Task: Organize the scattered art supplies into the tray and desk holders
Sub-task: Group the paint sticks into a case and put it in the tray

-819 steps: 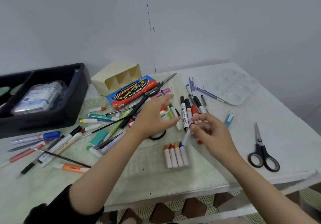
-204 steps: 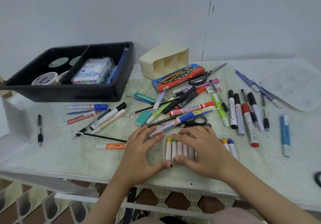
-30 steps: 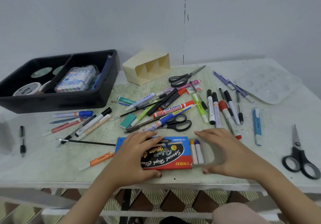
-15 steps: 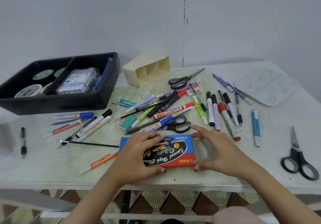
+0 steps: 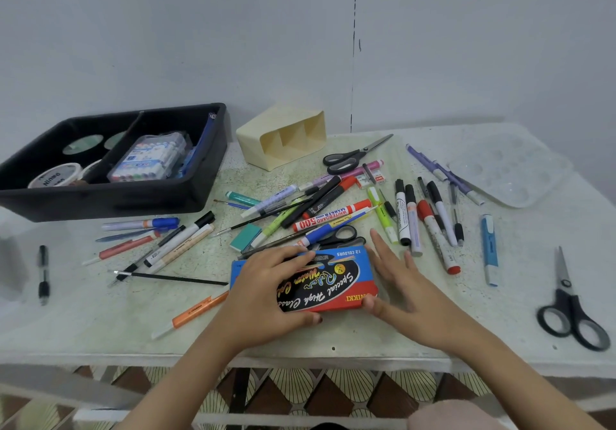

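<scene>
A blue and red water-colour box (image 5: pixel 336 279) lies near the table's front edge. My left hand (image 5: pixel 266 293) grips its left half, fingers over the top edge and thumb under the near edge. My right hand (image 5: pixel 400 286) has straight fingers against the box's right end, with the thumb at its near right corner. A black tray (image 5: pixel 110 196) stands at the back left and holds tape rolls and a clear marker case (image 5: pixel 150 156). A cream desk holder (image 5: pixel 283 136) lies on its side behind the pile of markers and pens (image 5: pixel 320 213).
Black scissors (image 5: pixel 571 309) lie at the right near the edge, a second pair (image 5: pixel 353 156) by the holder, a third (image 5: pixel 336 236) behind the box. A clear palette (image 5: pixel 510 173) sits back right. Loose pens (image 5: pixel 160 243) and an orange marker (image 5: pixel 196 309) lie left.
The box has closed fully over the crayons that showed at its right end a second ago. My right hand moved left against the box's end; my left hand keeps its grip.
</scene>
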`<state>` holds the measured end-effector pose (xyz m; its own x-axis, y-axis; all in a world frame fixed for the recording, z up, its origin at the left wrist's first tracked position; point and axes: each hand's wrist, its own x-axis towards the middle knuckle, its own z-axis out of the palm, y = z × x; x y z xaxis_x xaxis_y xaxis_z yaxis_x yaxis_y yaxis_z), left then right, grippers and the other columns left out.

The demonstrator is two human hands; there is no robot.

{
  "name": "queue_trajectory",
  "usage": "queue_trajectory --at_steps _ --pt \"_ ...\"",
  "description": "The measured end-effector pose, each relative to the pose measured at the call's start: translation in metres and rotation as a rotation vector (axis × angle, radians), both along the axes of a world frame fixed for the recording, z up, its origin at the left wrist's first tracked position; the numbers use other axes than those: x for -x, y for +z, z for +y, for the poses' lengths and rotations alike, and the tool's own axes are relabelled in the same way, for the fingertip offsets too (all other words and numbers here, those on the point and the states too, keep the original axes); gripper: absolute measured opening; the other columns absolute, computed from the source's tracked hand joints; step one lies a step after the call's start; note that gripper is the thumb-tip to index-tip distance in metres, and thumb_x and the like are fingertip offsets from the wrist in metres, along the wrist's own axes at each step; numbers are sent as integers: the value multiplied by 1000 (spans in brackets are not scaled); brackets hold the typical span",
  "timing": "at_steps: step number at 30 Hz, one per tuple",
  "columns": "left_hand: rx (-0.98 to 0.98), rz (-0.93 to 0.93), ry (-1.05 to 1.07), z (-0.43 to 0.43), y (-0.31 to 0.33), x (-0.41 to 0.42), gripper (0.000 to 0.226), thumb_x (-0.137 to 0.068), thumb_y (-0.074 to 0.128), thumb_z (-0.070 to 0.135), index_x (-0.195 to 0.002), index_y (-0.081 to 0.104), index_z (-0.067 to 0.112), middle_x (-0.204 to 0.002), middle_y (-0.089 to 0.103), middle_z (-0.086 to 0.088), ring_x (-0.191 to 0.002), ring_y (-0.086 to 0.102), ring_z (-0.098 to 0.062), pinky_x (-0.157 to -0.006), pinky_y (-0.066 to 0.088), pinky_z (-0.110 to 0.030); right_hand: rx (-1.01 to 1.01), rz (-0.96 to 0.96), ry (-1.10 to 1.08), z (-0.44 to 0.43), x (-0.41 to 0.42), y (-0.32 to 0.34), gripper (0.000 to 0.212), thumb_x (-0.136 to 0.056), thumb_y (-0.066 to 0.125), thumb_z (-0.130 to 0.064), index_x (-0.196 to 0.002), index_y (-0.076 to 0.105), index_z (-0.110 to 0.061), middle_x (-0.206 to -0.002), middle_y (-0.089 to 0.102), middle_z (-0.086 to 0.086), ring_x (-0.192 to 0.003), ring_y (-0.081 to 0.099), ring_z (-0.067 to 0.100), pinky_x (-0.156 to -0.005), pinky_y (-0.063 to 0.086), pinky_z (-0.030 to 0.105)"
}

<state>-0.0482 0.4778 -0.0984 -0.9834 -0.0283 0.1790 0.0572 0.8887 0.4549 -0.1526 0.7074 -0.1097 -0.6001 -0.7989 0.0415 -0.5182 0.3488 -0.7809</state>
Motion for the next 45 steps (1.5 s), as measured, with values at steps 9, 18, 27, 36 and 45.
queue_trajectory --at_steps 9,18,27,36,45 --pt "4 40 27 4 3 7 87 -62 58 77 -137 42 37 -137 41 22 -125 34 3 -100 20 -20 197 -236 -148 -15 -14 5 65 -88 53 -44 -142 17 -51 -131 45 -19 -113 51 -5 -85 48 15" --pt "-42 -72 12 9 16 1 79 -60 56 81 -131 35 56 -138 33 31 -126 28 11 -99 22 -15 465 -710 -322 -20 1 15 32 -89 52 5 -101 71 -18 -107 66 17 -83 66 16 -66 56 25" --pt "-830 -444 64 -5 55 6 22 -90 57 7 -107 64 19 -108 67 1 -92 69 -17 -62 55 -24 535 -768 -292 -23 20 29 31 -91 47 4 -103 69 -15 -88 71 10 -74 56 24 -57 44 26" --pt "-1211 -197 283 -23 44 1 24 -87 55 4 -104 67 15 -104 70 -11 -85 70 -24 -57 56 -28 609 -707 -191 -53 16 37 29 -86 52 -10 -111 65 -14 -93 71 5 -78 67 18 -72 57 30" --pt "-1219 44 379 -79 57 -8 30 -83 61 7 -106 68 24 -105 70 -3 -89 70 -23 -60 58 -30 542 -761 -131 -138 -5 53 28 -86 57 -2 -109 65 -16 -92 73 4 -76 68 15 -62 55 24"
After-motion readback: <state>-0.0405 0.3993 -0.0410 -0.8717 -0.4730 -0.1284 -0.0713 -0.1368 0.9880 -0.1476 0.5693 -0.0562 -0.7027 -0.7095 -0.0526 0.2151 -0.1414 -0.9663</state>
